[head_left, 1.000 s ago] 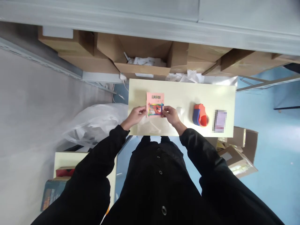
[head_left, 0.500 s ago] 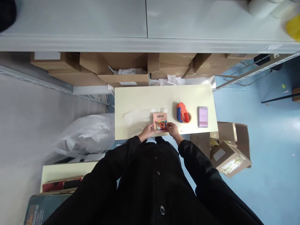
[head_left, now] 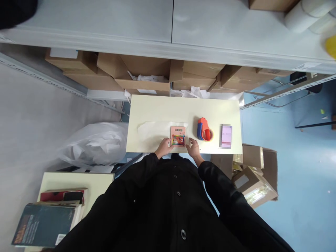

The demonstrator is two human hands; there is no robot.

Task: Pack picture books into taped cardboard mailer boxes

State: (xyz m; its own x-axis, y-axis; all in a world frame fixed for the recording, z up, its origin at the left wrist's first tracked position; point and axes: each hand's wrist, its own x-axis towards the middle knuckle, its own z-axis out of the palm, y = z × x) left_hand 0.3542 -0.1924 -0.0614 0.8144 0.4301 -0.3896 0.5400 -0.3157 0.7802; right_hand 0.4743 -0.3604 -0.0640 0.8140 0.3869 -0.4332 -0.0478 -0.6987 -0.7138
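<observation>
Evidently light and fairly stiff, the booklet [head_left: 178, 135] lay on the paper [head_left: 152, 131], near side of the table [head_left: 162, 107]; side edges seemed the best hold. Left hand [head_left: 163, 147] half-curled at its left edge, grip unclear; right hand [head_left: 194, 148] gaped slightly, empty, just right.

The pink booklet [head_left: 178, 136] lay flat on the white paper [head_left: 154, 131] over the tabletop [head_left: 157, 106]. Your left grip [head_left: 170, 142] was at the booklet's left edge; your right grip [head_left: 188, 142], fingers parted, was just beside its right edge. Right of the booklet stood the red-and-blue tape dispenser [head_left: 204, 130], and farther right lay a pixelated purple item [head_left: 226, 136]. Well left of the booklet was a translucent plastic bag [head_left: 97, 143].
</observation>
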